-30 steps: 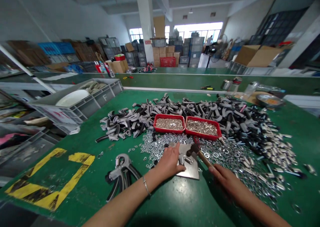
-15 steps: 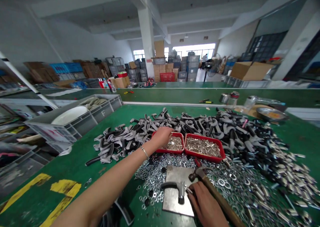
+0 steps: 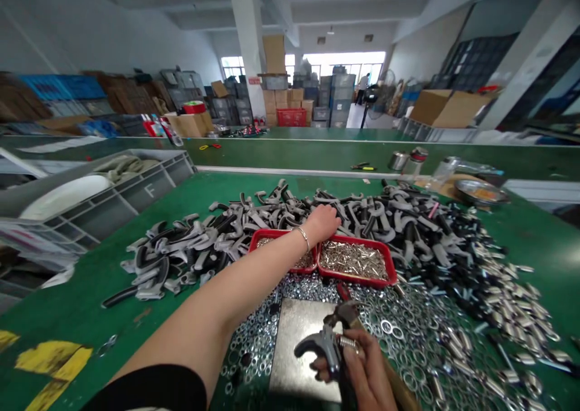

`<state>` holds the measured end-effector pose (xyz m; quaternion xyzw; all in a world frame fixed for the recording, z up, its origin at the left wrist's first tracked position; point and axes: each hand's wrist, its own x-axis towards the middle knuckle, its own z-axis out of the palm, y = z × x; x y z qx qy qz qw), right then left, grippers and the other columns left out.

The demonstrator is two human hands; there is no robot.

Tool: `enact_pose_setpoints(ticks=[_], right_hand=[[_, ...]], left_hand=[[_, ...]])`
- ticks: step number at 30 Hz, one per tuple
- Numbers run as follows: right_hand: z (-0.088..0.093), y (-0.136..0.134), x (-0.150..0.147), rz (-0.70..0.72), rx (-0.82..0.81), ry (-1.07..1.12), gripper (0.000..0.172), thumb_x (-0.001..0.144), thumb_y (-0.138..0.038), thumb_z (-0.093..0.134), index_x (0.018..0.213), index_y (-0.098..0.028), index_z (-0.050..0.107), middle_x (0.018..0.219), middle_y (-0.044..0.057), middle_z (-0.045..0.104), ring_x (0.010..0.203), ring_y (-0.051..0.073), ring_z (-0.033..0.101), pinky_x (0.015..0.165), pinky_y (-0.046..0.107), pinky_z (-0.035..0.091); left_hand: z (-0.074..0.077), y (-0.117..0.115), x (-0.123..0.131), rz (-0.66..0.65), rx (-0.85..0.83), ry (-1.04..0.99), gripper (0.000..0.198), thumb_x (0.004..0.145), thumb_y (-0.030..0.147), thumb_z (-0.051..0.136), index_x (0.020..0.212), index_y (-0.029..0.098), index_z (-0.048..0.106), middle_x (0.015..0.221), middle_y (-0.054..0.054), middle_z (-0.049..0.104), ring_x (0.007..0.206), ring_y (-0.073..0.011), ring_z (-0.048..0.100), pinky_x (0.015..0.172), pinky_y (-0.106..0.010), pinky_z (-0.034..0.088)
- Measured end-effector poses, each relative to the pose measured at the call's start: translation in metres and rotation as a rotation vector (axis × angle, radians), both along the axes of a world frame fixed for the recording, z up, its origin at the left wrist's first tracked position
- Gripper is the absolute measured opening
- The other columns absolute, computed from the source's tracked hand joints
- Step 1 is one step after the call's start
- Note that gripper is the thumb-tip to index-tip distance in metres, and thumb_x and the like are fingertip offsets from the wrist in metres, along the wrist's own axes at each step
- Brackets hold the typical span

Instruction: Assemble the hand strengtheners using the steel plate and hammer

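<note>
My left hand point(image 3: 323, 223) reaches past the red trays and rests over the heap of grey and black plastic hand-grip parts point(image 3: 190, 248); its fingers are hidden. My right hand point(image 3: 367, 372) sits low over a square steel plate point(image 3: 299, 350), gripping a wooden-handled hammer point(image 3: 347, 313) together with a grey grip part point(image 3: 319, 344) that has a coil spring point(image 3: 350, 342). Loose steel washers point(image 3: 254, 344) surround the plate. One red tray of small fasteners point(image 3: 283, 245) lies partly under my left forearm, beside a second red tray point(image 3: 353, 261).
Metal sleeves point(image 3: 498, 320) and black parts spread across the green workbench point(image 3: 534, 236). A grey crate marked F point(image 3: 145, 190) stands at the left. Yellow-and-black tape point(image 3: 54, 359) marks the near left. A steel bowl point(image 3: 480, 191) sits at the far right.
My left hand has moved from the left tray's edge farther out over the heap. My right hand now holds the grip part, which lay on the plate before, alongside the hammer.
</note>
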<state>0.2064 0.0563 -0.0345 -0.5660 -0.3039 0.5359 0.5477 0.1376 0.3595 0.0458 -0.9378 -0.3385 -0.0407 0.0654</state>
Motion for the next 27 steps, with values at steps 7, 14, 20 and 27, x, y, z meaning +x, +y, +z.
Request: enact_pose_setpoints(ticks=[7, 14, 20, 27], right_hand=[[0.03, -0.009, 0.021, 0.091, -0.038, 0.307, 0.043, 0.081, -0.051, 0.071, 0.108, -0.02, 0.06, 0.09, 0.005, 0.071, 0.074, 0.019, 0.069, 0.072, 0.033, 0.057], [0.039, -0.058, 0.031, 0.407, 0.023, -0.157, 0.045, 0.09, -0.06, 0.051, 0.078, -0.018, 0.06, 0.073, 0.002, 0.061, 0.069, 0.018, 0.061, 0.065, 0.029, 0.051], [0.063, -0.09, 0.017, 0.337, 0.295, -0.814, 0.033, 0.095, -0.052, 0.046, 0.08, -0.024, 0.054, 0.071, 0.0, 0.063, 0.064, 0.019, 0.06, 0.062, 0.027, 0.044], [0.084, -0.126, -0.011, 0.444, 0.412, -0.993, 0.026, 0.099, -0.045, 0.037, 0.091, -0.025, 0.052, 0.072, 0.002, 0.067, 0.062, 0.021, 0.065, 0.058, 0.027, 0.044]], left_hand=[[0.05, -0.028, -0.039, 0.242, -0.032, -0.141, 0.03, 0.095, 0.008, 0.041, 0.122, 0.002, 0.052, 0.107, -0.023, 0.064, 0.096, -0.026, 0.065, 0.084, -0.039, 0.048], [0.05, -0.195, -0.117, 0.15, -0.89, -1.028, 0.056, 0.09, 0.028, 0.059, 0.14, 0.022, 0.035, 0.105, -0.008, 0.061, 0.08, -0.0162, 0.064, 0.077, -0.033, 0.054], [-0.008, -0.376, -0.126, 0.403, -1.403, -1.523, 0.034, 0.092, 0.052, 0.055, 0.101, 0.021, 0.047, 0.073, 0.005, 0.052, 0.049, -0.0055, 0.046, 0.046, -0.019, 0.04], [-0.004, -0.422, -0.112, 0.531, -1.273, -1.329, 0.052, 0.091, 0.068, 0.037, 0.102, 0.018, 0.047, 0.049, 0.006, 0.054, 0.034, -0.0103, 0.046, 0.035, -0.018, 0.03]])
